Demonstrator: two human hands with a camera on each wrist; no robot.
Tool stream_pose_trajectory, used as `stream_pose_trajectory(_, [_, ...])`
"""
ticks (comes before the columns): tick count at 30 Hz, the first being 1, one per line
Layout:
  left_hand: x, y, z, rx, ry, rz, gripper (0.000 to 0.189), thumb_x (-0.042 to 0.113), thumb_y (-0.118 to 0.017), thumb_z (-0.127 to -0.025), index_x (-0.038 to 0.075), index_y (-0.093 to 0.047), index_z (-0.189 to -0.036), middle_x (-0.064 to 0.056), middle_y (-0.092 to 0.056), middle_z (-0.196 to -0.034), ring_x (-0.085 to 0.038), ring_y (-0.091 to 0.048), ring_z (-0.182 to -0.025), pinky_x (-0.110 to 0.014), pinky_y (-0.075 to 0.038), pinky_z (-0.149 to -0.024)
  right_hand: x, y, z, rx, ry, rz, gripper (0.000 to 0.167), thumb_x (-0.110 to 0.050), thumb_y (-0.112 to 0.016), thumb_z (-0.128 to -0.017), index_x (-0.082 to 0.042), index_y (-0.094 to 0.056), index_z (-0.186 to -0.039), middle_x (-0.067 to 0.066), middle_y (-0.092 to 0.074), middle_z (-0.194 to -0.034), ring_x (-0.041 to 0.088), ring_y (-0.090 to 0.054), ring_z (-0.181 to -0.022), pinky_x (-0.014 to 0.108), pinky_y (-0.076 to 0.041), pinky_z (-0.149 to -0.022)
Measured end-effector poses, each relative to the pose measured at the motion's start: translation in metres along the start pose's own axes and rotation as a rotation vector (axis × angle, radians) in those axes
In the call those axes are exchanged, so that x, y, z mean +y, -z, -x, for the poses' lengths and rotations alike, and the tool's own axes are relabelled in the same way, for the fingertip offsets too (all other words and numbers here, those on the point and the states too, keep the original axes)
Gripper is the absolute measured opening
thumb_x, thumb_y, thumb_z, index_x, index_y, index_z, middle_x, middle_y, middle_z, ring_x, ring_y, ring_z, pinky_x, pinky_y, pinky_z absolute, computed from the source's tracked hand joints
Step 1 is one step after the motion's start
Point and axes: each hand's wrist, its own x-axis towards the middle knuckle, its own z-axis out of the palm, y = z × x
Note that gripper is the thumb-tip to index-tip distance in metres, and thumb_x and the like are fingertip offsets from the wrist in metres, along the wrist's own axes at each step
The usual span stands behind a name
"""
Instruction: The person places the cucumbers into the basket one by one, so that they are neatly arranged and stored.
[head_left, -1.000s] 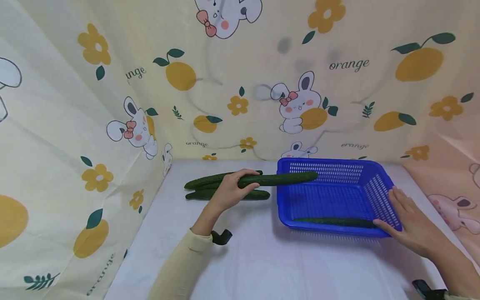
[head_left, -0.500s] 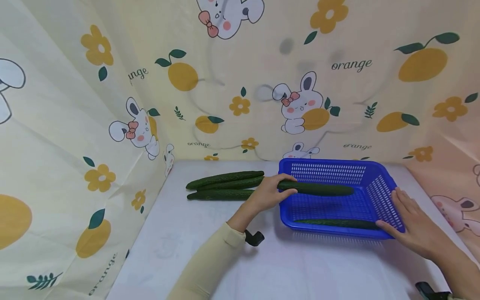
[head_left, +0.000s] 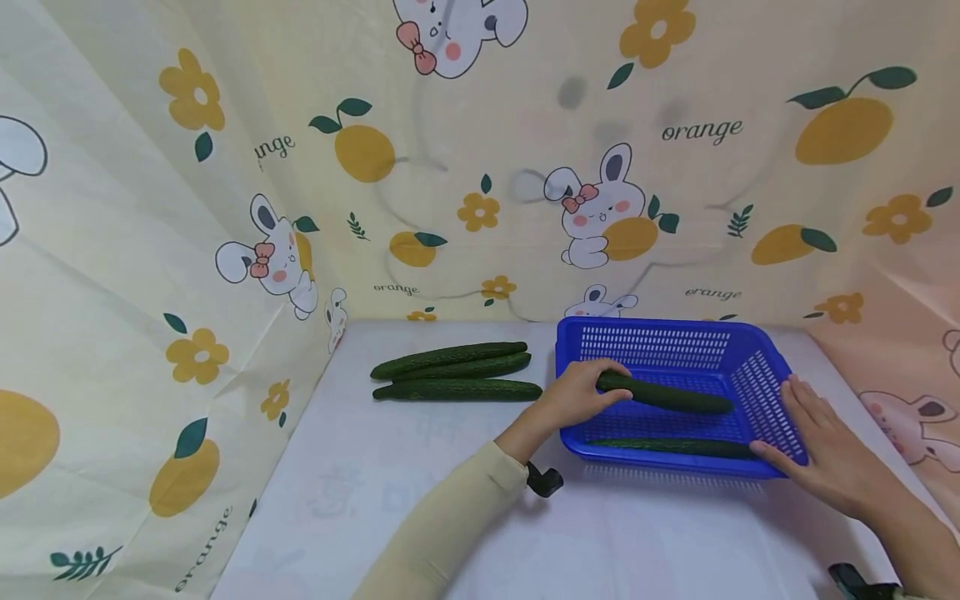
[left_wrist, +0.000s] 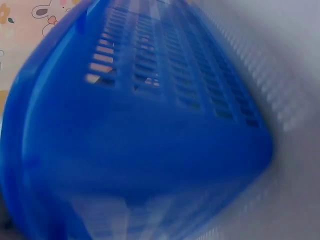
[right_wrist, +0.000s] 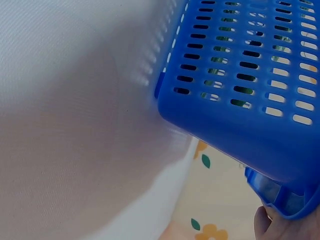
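My left hand [head_left: 579, 395] grips the left end of a dark green cucumber [head_left: 675, 397] inside the blue plastic basket [head_left: 645, 323], fingers above and thumb below. The cucumber's far end dips toward the right; whether it touches the bottom I cannot tell. Another cucumber [head_left: 675, 447] lies along the basket's front wall. On the right rim rests my right hand [head_left: 832, 450], fingers extended along it and thumb at the front corner. The left wrist view is filled by the blurred basket wall [left_wrist: 140, 145], hiding that hand. In the right wrist view, part of my right hand [right_wrist: 287, 225] shows at the rim.
Left of the basket, three more cucumbers [head_left: 457, 390] lie side by side on the white-covered table [head_left: 600, 542]. Behind stands a curtain [head_left: 450, 108] printed with rabbits, oranges and flowers, which also runs along both sides.
My left hand has carried the cucumber rightward from beside the others into the basket, lowering it and tilting its far end down. My right hand has stayed on the rim.
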Motion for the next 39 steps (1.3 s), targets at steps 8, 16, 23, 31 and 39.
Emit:
stream_pose_trajectory(8, [0.008, -0.016, -0.009, -0.053, 0.042, -0.053, 0.034, 0.036, -0.072, -0.105, 0.016, -0.072, -0.132, 0.007, -0.074, -0.116, -0.003, -0.057, -0.08, -0.013, -0.047, -0.065, -0.001, -0.001, 0.001, -0.004, -0.007, -0.009, 0.106, -0.047, -0.066, -0.103, 0.009, -0.002, -0.167, 0.034, 0.005, -0.174, 0.049, 0.012, -0.161, 0.038, 0.025, -0.12])
stream_pose_trajectory(16, [0.011, -0.023, -0.014, -0.097, 0.054, -0.105, 0.035, 0.036, -0.072, -0.105, 0.018, -0.071, -0.134, 0.009, -0.074, -0.117, -0.003, -0.057, -0.081, -0.013, -0.046, -0.065, -0.001, -0.001, -0.001, -0.012, -0.02, -0.004, 0.107, -0.048, -0.066, -0.103, 0.008, -0.001, -0.167, 0.033, 0.007, -0.173, 0.05, 0.013, -0.161, 0.039, 0.025, -0.12])
stream_pose_trajectory(23, [0.012, -0.019, -0.01, -0.087, 0.036, -0.138, 0.034, 0.032, -0.069, -0.108, 0.02, -0.069, -0.139, 0.012, -0.071, -0.135, -0.002, -0.066, -0.121, -0.013, -0.049, -0.099, -0.001, -0.001, -0.001, -0.023, -0.023, -0.012, 0.106, -0.048, -0.065, -0.104, 0.008, -0.001, -0.167, 0.033, 0.008, -0.174, 0.049, 0.014, -0.161, 0.036, 0.027, -0.118])
stream_pose_trajectory(31, [0.0, 0.002, 0.003, -0.002, 0.001, -0.092, 0.035, 0.034, -0.065, -0.11, 0.02, -0.068, -0.142, 0.008, -0.069, -0.141, -0.006, -0.059, -0.136, -0.022, -0.047, -0.113, -0.001, -0.002, -0.002, -0.029, -0.034, 0.003, 0.107, -0.049, -0.064, -0.104, 0.009, -0.001, -0.166, 0.034, 0.008, -0.173, 0.051, 0.014, -0.16, 0.037, 0.026, -0.118])
stream_pose_trajectory(39, [-0.023, 0.038, 0.027, 0.084, 0.026, -0.066, 0.032, 0.03, -0.065, -0.11, 0.019, -0.069, -0.14, 0.004, -0.069, -0.141, -0.013, -0.059, -0.137, -0.03, -0.047, -0.117, -0.001, -0.003, -0.001, -0.02, -0.041, 0.003, 0.107, -0.05, -0.064, -0.104, 0.009, 0.0, -0.166, 0.032, 0.01, -0.173, 0.052, 0.013, -0.16, 0.038, 0.026, -0.118])
